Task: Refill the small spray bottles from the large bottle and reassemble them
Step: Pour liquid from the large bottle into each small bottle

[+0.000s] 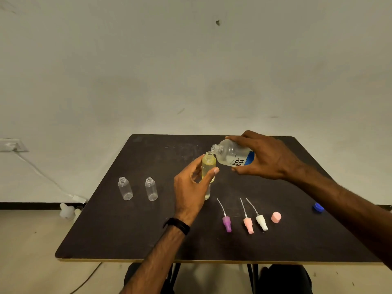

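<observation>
Large bottle (232, 154) tipped (right hand (266, 159) gripping).

Large bottle (232, 154) tilted over small bottle (208, 166)

Open tabletop (131, 234) front-left | two empty bottles (125, 188) stand left | spray heads (247, 222) lie scattered front-right | blue cap (317, 207) at right edge

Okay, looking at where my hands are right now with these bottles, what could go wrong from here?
1. The large bottle is tipped with its mouth beside the small bottle, not clearly over it, so liquid could spill on the table.
2. The small bottle looks nearly full and may overflow.
3. The left hand holds it raised, so a slipped grip could drop it.
</observation>
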A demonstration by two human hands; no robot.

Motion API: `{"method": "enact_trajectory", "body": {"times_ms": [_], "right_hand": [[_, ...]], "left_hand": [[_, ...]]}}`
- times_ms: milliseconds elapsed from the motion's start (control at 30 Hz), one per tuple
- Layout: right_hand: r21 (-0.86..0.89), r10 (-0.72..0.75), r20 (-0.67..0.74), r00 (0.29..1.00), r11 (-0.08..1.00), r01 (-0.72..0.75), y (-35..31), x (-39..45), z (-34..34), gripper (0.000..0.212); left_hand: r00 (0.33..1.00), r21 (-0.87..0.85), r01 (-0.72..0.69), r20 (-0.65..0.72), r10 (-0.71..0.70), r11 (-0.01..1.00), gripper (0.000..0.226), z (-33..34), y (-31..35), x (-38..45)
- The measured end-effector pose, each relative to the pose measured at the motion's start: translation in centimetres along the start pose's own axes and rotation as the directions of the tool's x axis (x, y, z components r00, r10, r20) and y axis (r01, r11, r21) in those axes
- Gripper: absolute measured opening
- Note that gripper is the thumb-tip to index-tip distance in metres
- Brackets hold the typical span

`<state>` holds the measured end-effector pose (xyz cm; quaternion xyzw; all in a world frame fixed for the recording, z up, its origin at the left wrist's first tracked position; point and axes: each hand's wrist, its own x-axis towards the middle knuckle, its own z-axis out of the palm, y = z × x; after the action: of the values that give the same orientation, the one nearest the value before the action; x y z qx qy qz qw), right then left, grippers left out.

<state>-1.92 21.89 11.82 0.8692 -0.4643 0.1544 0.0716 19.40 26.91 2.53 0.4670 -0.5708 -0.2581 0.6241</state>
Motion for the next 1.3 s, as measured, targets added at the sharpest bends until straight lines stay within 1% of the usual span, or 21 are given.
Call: {"method": "enact_trajectory", "body": {"times_ms": [67,133,200,300,367,500,600,667,800,933,1200,1300], "right_hand": [[0.063,0.026,-0.015,1.0,0.998,-0.025,-0.1,-0.1,0.4,0.081],[0.165,0.067,-0.035,0.997,0.984,-0.06,-0.2,-0.1,0.9,0.081],[0.298,0.121,-0.053,0.991,0.949,-0.1,-0.1,-0.3,1.2,0.08],[0.453,0.196,-0.069,0.978,0.88,-0.144,0.0,-0.6,1.2,0.08],[0.507,0.238,-0.072,0.969,0.845,-0.17,0.1,-1.0,1.2,0.08],[0.577,0.323,-0.084,0.943,0.787,-0.219,0.8,-1.6,1.3,0.072],[0.637,0.403,-0.073,0.912,0.722,-0.268,1.5,-2.1,1.6,0.077],[0.664,0.428,-0.064,0.901,0.692,-0.282,1.8,-2.4,1.7,0.079],[0.689,0.44,-0.055,0.896,0.666,-0.285,2.1,-3.0,2.0,0.068],[0.684,0.446,-0.05,0.893,0.667,-0.295,2.4,-3.4,2.1,0.068],[0.674,0.446,-0.046,0.894,0.675,-0.302,2.7,-3.7,2.2,0.069],[0.67,0.444,-0.044,0.895,0.678,-0.304,2.7,-3.9,2.0,0.069]], "left_hand": [[1.0,-0.006,-0.002,0.005,0.002,1.0,0.051,0.0,0.0,0.2],[1.0,-0.012,-0.004,0.007,0.004,1.0,0.05,-0.2,0.1,0.3],[1.0,-0.039,0.004,-0.009,-0.005,0.999,0.047,-0.5,0.0,0.4],[0.997,-0.097,0.06,-0.034,-0.064,0.993,0.042,-1.4,-1.0,0.5],[0.992,-0.112,0.113,-0.039,-0.118,0.987,0.041,-2.3,-2.2,0.5],[0.978,-0.087,0.201,-0.041,-0.205,0.976,0.044,-3.8,-5.3,0.3],[0.964,-0.07,0.26,-0.03,-0.263,0.963,0.043,-4.4,-7.5,-0.1],[0.955,-0.045,0.295,-0.018,-0.296,0.954,0.043,-4.6,-9.0,-0.4],[0.933,-0.037,0.357,-0.029,-0.359,0.933,0.043,-4.5,-10.9,-0.6],[0.929,-0.042,0.37,0.002,-0.371,0.928,0.045,-4.3,-11.1,-0.5],[0.918,0.003,0.394,0.043,-0.394,0.919,0.044,-4.0,-11.5,-0.6],[0.911,0.022,0.41,0.042,-0.411,0.912,0.05,-4.0,-11.4,-0.7]]}}
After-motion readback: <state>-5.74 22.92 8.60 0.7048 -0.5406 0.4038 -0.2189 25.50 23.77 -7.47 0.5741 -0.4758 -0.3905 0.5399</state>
